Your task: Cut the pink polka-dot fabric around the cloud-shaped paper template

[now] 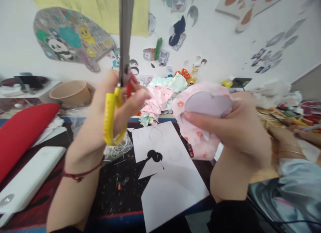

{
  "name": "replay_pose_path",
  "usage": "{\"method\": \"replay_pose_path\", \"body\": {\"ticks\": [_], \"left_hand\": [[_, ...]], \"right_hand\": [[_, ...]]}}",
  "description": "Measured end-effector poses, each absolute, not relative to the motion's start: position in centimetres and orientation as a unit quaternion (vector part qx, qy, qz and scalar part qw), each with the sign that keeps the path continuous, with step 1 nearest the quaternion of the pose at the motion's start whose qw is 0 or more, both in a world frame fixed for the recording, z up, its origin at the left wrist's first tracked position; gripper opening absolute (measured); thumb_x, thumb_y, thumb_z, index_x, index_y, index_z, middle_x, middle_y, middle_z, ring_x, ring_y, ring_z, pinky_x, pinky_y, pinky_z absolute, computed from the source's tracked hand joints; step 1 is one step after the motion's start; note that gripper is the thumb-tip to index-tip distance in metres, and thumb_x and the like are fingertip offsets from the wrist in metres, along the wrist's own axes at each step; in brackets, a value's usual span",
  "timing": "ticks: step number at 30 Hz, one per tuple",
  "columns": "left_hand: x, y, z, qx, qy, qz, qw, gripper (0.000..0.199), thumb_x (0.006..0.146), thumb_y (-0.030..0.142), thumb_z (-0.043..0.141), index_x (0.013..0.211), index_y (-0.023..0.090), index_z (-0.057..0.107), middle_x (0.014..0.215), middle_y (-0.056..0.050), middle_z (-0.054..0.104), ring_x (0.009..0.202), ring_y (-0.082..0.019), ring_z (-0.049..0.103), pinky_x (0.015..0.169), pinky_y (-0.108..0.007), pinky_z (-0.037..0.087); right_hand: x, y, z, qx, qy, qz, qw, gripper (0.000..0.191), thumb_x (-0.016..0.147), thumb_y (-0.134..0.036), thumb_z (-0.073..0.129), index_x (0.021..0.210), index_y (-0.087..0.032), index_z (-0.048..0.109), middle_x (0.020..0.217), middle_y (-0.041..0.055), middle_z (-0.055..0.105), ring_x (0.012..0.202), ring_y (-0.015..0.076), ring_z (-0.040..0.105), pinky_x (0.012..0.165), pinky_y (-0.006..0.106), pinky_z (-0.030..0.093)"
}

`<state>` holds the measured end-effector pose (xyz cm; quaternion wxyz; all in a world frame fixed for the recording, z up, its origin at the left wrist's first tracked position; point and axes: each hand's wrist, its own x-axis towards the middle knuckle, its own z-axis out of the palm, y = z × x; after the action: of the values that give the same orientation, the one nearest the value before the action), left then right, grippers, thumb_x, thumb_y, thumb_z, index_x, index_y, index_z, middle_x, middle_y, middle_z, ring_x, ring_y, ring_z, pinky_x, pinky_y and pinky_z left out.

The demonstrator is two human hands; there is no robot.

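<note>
My left hand (pixel 99 112) is wrapped round a pair of scissors (pixel 124 45) with yellow and red handles. Their blades point up and look closed together. Pinched in my right hand (pixel 243 136) is a piece of pink fabric (pixel 198 144) with an orange-red flower print. A greyish, rounded cutout (pixel 208 104) lies against the fabric under my right thumb. The scissors are apart from the fabric. Below, a white paper sheet (pixel 175 189) with faint pencil outlines lies on the dark table (pixel 112 199).
Crumpled printed fabric (pixel 160 95) is heaped at the back. On the left are a white device (pixel 32 176), a red object (pixel 25 132) and a round tan container (pixel 71 92). A bag of white strings (pixel 119 149) lies centre-left. Another person's arm (pixel 288 146) reaches in at right.
</note>
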<state>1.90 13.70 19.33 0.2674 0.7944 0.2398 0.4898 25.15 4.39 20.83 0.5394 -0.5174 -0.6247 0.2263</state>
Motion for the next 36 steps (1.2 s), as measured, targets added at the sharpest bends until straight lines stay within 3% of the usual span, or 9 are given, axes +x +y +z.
{"method": "replay_pose_path", "body": {"ticks": [2,5,9,13,17,21,27,32,36], "left_hand": [[3.5,12.3,19.4,0.76,0.261,0.473,0.361,0.018,0.097,0.037,0.057,0.098,0.023,0.045,0.076,0.002,0.059,0.083,-0.016,0.063,0.071,-0.035,0.051],[4.8,10.9,19.3,0.729,0.28,0.48,0.4,0.026,0.087,0.032,0.068,0.095,0.024,0.045,0.085,0.002,0.064,0.071,-0.012,0.063,0.06,-0.029,0.05],[4.9,10.7,18.9,0.739,0.319,0.464,0.371,0.036,0.083,0.035,0.073,0.103,0.026,0.044,0.088,0.003,0.064,0.07,-0.013,0.067,0.059,-0.027,0.051],[4.6,10.9,18.8,0.745,0.335,0.468,0.337,0.038,0.084,0.035,0.075,0.104,0.026,0.043,0.08,0.005,0.062,0.066,-0.013,0.067,0.059,-0.026,0.051],[4.6,11.1,19.0,0.711,0.315,0.522,0.35,0.041,0.083,0.038,0.079,0.101,0.025,0.045,0.073,0.007,0.059,0.064,-0.013,0.064,0.058,-0.028,0.05],[4.9,11.9,18.6,0.66,0.245,0.639,0.309,0.049,0.074,0.044,0.089,0.091,0.023,0.048,0.071,0.005,0.057,0.064,-0.013,0.062,0.058,-0.029,0.048],[5.5,12.2,18.4,0.593,0.161,0.753,0.236,0.053,0.072,0.046,0.09,0.088,0.023,0.044,0.069,0.007,0.054,0.065,-0.009,0.059,0.063,-0.028,0.053],[5.4,11.3,18.5,0.565,0.181,0.774,0.22,0.051,0.074,0.035,0.09,0.088,0.023,0.043,0.07,0.008,0.057,0.063,-0.008,0.061,0.059,-0.026,0.05],[5.8,11.1,18.2,0.571,0.176,0.765,0.239,0.049,0.078,0.036,0.087,0.091,0.023,0.042,0.071,0.008,0.06,0.06,-0.008,0.062,0.06,-0.027,0.051]], "right_hand": [[24.7,5.0,20.5,-0.515,-0.638,0.248,0.516,0.031,0.072,-0.034,0.086,0.054,-0.022,0.065,0.052,-0.0022,0.056,0.046,0.0121,0.049,0.039,0.026,0.036],[24.4,5.7,20.2,-0.508,-0.653,0.264,0.496,0.034,0.073,-0.03,0.085,0.052,-0.02,0.059,0.05,-0.0044,0.05,0.045,0.0094,0.045,0.038,0.023,0.032],[24.1,6.2,19.9,-0.501,-0.67,0.296,0.46,0.039,0.073,-0.028,0.085,0.051,-0.02,0.053,0.047,-0.006,0.044,0.043,0.0077,0.041,0.037,0.022,0.025],[23.8,6.5,19.6,-0.51,-0.662,0.327,0.441,0.033,0.076,-0.029,0.082,0.053,-0.02,0.06,0.047,-0.0053,0.052,0.04,0.0089,0.047,0.033,0.021,0.028],[23.8,7.1,19.4,-0.481,-0.658,0.33,0.475,0.017,0.072,-0.025,0.086,0.063,-0.022,0.073,0.058,-0.003,0.066,0.053,0.0132,0.062,0.044,0.023,0.046],[24.1,7.8,18.9,-0.448,-0.651,0.348,0.503,0.017,0.071,-0.028,0.089,0.065,-0.02,0.075,0.066,0.0012,0.07,0.067,0.0182,0.068,0.06,0.03,0.056],[23.3,10.3,17.1,-0.293,-0.601,0.465,0.581,0.023,0.073,-0.029,0.088,0.093,-0.025,0.078,0.084,0.0009,0.075,0.069,0.0174,0.069,0.055,0.029,0.057],[20.6,12.0,15.1,-0.187,-0.602,0.534,0.564,0.037,0.067,-0.053,0.087,0.086,-0.024,0.073,0.059,-0.0037,0.063,0.047,0.013,0.055,0.042,0.028,0.049],[18.1,11.0,14.7,-0.205,-0.513,0.498,0.668,0.034,0.065,-0.043,0.091,0.089,-0.029,0.071,0.07,-0.0045,0.067,0.058,0.0125,0.058,0.047,0.025,0.049]]}}
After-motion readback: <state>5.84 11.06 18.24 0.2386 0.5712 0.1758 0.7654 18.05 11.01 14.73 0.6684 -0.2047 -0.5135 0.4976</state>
